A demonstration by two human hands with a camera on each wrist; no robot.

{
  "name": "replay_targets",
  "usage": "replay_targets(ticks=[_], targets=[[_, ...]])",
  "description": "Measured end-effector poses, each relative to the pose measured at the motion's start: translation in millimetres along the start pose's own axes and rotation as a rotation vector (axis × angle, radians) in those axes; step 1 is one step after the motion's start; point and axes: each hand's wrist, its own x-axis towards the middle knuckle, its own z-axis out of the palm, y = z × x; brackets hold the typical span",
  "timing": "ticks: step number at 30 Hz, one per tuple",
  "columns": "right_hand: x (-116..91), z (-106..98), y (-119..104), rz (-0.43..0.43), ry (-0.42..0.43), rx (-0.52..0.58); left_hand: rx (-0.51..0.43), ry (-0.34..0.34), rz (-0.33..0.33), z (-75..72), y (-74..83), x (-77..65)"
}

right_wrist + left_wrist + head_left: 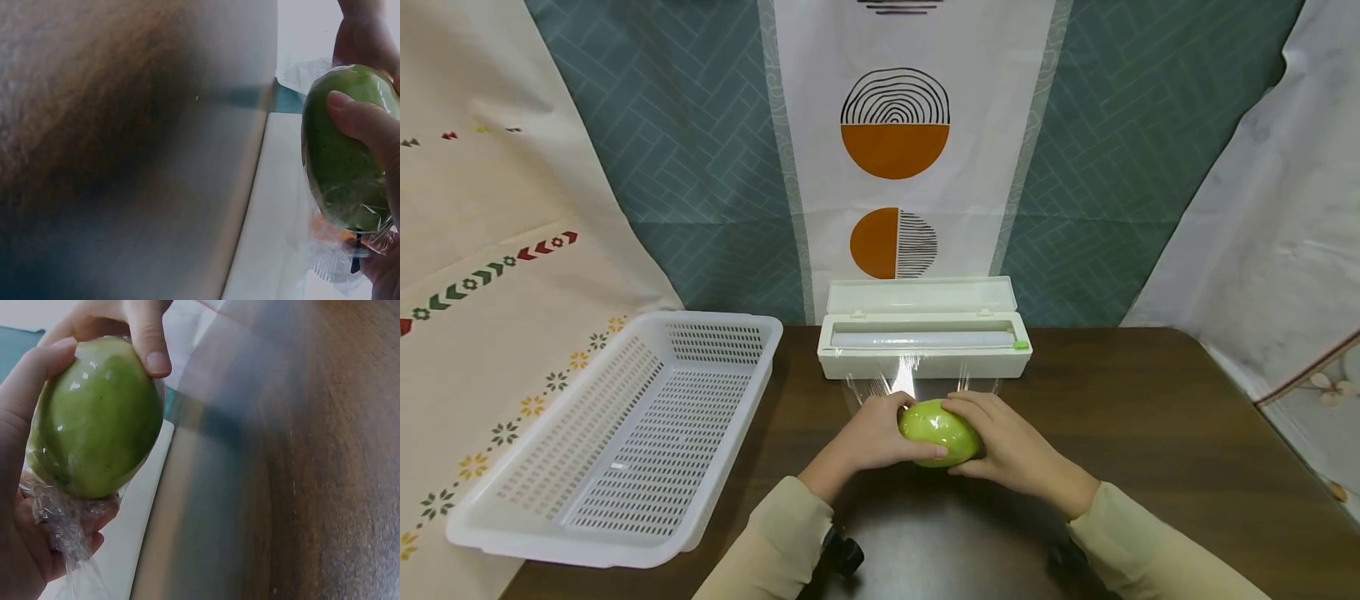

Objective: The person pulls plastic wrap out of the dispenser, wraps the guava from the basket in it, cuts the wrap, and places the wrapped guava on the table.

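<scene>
At the table [1165, 425], left fingers [889, 403], right fingers [968, 407], curled round green fruit [934, 423] (film-wrapped)

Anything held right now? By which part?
Yes: a green fruit in clear film, held by its opposite sides, left hand on its left, right hand on its right.

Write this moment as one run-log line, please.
left hand: grips green fruit; right hand: grips green fruit; clear wrap: around green fruit; white box: open
</scene>
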Motion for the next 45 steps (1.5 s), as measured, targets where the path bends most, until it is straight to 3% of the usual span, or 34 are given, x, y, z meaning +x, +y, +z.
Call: replay_targets(ticks=[6,12,19,22,28,36,45], targets=[[2.2,3.7,4.8,0.037,-0.026,0.077,0.09,0.014,0.011,0.0,2.3,-0.7],[5.3,4.7,7.1,0.068,-0.063,0.103,0.262,0.064,0.041,-4.1,5.9,-2.2],[7.4,6.3,7.8,0.069,-0.076,0.098,0.409,0.133,0.294,-3.8,9.3,-4.2],[7.5,6.8,8.1,0.104,-0.088,0.128,0.451,0.123,0.334,0.5,9.7,-4.4],[6.7,9.5,10.4,0.188,-0.117,0.206,0.522,0.086,0.283,9.0,9.4,-3.7],[6.5,14.7,14.7,0.227,-0.117,0.257,0.575,0.061,0.201,17.3,9.8,-0.4],[7.9,16.4,18.6,0.283,-0.155,0.309,0.593,0.119,0.196,22.3,7.4,4.4]])
